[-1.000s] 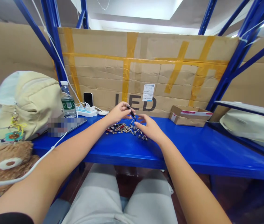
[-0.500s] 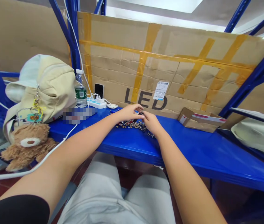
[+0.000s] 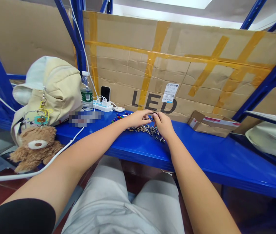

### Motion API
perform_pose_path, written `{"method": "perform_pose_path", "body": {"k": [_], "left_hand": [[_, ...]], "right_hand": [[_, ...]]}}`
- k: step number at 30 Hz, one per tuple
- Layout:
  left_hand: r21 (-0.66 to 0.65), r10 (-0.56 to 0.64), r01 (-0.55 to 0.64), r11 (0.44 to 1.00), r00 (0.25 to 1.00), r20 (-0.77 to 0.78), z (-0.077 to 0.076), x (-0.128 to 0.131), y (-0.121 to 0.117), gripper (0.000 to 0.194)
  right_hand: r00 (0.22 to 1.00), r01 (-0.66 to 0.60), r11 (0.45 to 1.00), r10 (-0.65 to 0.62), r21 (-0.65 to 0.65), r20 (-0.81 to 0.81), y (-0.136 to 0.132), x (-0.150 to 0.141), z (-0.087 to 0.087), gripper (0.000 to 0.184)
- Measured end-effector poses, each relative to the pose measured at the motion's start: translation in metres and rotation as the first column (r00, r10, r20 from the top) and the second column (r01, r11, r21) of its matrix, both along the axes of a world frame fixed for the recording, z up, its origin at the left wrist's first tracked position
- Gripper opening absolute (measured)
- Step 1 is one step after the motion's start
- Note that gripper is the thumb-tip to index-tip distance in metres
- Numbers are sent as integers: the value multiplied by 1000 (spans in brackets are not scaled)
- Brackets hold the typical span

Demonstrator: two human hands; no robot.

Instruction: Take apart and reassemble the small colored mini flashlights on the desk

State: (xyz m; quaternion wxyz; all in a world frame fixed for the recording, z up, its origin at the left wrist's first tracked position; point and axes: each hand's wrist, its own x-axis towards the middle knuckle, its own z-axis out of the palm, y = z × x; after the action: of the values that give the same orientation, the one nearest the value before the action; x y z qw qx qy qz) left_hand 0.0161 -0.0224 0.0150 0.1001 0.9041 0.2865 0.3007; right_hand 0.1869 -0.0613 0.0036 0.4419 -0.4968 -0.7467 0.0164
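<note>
Over the blue shelf, my left hand [image 3: 139, 118] and my right hand [image 3: 163, 125] come together with bent fingers. Between their fingertips they pinch a small dark looped piece [image 3: 154, 115], too small to identify surely. Just below and in front of the hands lies a loose pile of small metal pieces [image 3: 150, 130], gold-toned at left and silvery at right. Several slim coloured pieces, red, blue and green [image 3: 119, 116], lie behind my left forearm, partly covered by it.
A beige bag [image 3: 65, 86] with a teddy bear charm [image 3: 37, 146] sits left, beside a water bottle [image 3: 87, 92]. Behind are a power strip [image 3: 103, 106], a phone [image 3: 105, 93] and a large cardboard sheet [image 3: 118, 71]. A small open box [image 3: 213, 125] stands right. A white cable [image 3: 55, 159] crosses left.
The fingertips have turned slightly, and the dark loop between them shows more clearly. My right hand sits a little farther right in view; the whole view has shifted slightly.
</note>
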Motion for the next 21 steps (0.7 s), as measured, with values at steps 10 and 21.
{"method": "perform_pose_path", "body": {"k": [10, 21], "left_hand": [[262, -34, 79, 962, 985, -169, -3, 3, -2, 47], [318, 24, -5, 948, 998, -56, 2, 5, 0, 28]], "right_hand": [[1000, -17, 995, 17, -102, 3, 7, 1, -8, 32], [987, -125, 970, 100, -210, -123, 7, -1, -11, 28]]}}
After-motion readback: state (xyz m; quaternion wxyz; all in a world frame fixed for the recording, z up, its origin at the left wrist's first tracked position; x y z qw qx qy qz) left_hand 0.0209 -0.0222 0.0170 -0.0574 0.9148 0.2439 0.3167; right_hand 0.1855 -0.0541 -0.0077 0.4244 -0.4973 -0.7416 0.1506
